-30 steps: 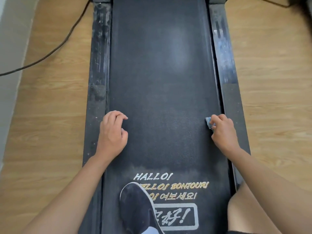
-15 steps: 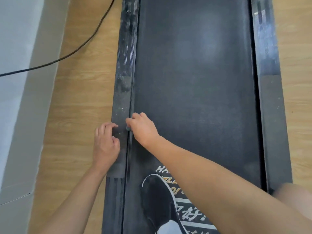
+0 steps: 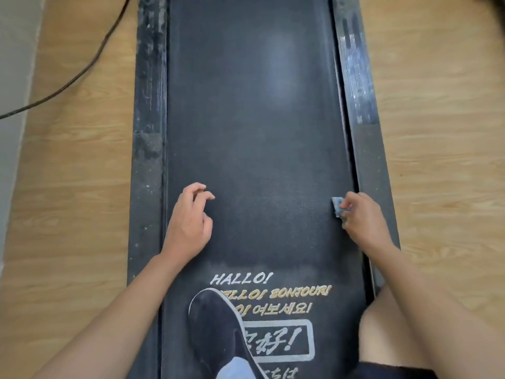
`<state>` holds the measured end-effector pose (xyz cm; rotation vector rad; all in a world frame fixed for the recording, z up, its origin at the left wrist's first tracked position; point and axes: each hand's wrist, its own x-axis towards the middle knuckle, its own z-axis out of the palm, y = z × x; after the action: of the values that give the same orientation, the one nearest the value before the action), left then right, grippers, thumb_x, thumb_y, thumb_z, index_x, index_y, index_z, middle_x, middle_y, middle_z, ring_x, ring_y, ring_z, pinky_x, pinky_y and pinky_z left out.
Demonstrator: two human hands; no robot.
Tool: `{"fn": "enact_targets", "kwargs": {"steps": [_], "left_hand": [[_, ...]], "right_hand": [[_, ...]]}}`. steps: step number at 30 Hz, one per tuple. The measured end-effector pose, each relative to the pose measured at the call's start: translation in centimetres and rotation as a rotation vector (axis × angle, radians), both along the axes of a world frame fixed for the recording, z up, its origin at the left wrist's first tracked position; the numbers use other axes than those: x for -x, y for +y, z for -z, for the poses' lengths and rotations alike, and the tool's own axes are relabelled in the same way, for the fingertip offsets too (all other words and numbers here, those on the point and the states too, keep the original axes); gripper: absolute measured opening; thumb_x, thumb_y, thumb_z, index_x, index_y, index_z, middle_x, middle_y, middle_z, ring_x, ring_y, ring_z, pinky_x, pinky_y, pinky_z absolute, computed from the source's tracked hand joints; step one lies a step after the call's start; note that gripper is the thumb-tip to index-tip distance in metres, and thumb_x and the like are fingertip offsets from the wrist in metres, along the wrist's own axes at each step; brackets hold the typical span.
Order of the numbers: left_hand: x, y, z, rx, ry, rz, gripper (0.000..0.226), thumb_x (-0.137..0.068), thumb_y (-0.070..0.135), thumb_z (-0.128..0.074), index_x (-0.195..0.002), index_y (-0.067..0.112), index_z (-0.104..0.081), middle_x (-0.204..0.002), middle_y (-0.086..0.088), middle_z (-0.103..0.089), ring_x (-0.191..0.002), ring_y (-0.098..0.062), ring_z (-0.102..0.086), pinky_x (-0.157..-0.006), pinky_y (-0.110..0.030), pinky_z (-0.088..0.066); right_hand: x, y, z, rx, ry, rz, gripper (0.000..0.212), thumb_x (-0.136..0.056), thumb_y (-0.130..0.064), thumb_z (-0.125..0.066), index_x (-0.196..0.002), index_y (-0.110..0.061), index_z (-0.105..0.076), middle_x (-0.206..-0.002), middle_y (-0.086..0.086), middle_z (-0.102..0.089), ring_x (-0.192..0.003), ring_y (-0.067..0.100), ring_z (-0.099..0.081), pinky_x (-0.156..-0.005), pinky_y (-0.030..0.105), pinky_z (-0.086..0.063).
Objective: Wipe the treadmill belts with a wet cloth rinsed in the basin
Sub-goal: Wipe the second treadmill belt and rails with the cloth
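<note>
Your right hand pinched the small blue cloth flat on the belt, at its right edge just beside the right rail. Your left hand rested near the belt's left edge, fingers loosely curled and holding nothing. The belt's long axis ran near to far. From the cloth, bare belt lay to the left and farther off, so the next stroke likely fell to the right hand. Print read "HALLO!", "BONJOUR!" and "여보세요!". Your shoe hid the rest.

Light wooden floor here, black treadmill flat on it, dark cable trailing along its left.
</note>
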<state>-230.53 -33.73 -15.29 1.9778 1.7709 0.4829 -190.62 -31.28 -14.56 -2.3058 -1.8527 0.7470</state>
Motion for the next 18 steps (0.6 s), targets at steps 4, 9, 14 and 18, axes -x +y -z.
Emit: {"fn": "enact_targets", "kwargs": {"steps": [4, 9, 14, 18], "left_hand": [[-1.0, 0.0, 0.1, -0.029, -0.021, -0.007, 0.047, -0.078, -0.013, -0.058, -0.12, 0.007, -0.061, -0.138, -0.01, -0.047, -0.124, -0.028, -0.052, -0.11, -0.04, -0.043], [-0.5, -1.3, 0.3, -0.011, -0.053, -0.16, 0.054, -0.078, -0.018, -0.046, -0.121, 0.009, -0.06, -0.141, -0.008, -0.044, -0.129, -0.026, -0.049, -0.112, -0.044, -0.043], [2.8, -2.7, -0.7, -0.082, -0.056, -0.315, 0.046, -0.082, -0.016, -0.041, -0.121, 0.003, -0.059, -0.152, -0.018, -0.034, -0.125, -0.024, -0.05, -0.104, -0.036, -0.044], [5.9, -4.2, -1.4, -0.187, -0.035, -0.491, 0.049, -0.077, -0.014, -0.036, -0.118, 0.0, -0.058, -0.151, -0.025, -0.033, -0.121, -0.014, -0.043, -0.097, -0.045, -0.048]], "right_hand": [[2.7, -0.7, -0.4, -0.045, 0.001, 0.076, 0.031, -0.072, 0.012, -0.058, -0.086, -0.016, -0.061, -0.091, 0.007, -0.054, -0.081, 0.037, -0.055, -0.063, 0.041, -0.045], [14.9, -2.2, 0.6, -0.049, 0.144, -0.22, 0.029, -0.068, 0.008, -0.064, -0.08, -0.019, -0.063, -0.084, 0.0, -0.055, -0.078, 0.033, -0.055, -0.06, 0.033, -0.032], [31.1, -2.1, 0.0, 0.005, 0.363, -0.388, 0.016, -0.087, -0.004, -0.063, -0.087, -0.019, -0.07, -0.093, 0.002, -0.057, -0.089, 0.025, -0.045, -0.059, 0.036, -0.036], [35.3, -1.8, -0.5, 0.086, 0.375, -0.521, 0.013, -0.092, -0.007, -0.063, -0.098, -0.013, -0.072, -0.103, 0.006, -0.059, -0.098, 0.029, -0.05, -0.065, 0.036, -0.038]]}}
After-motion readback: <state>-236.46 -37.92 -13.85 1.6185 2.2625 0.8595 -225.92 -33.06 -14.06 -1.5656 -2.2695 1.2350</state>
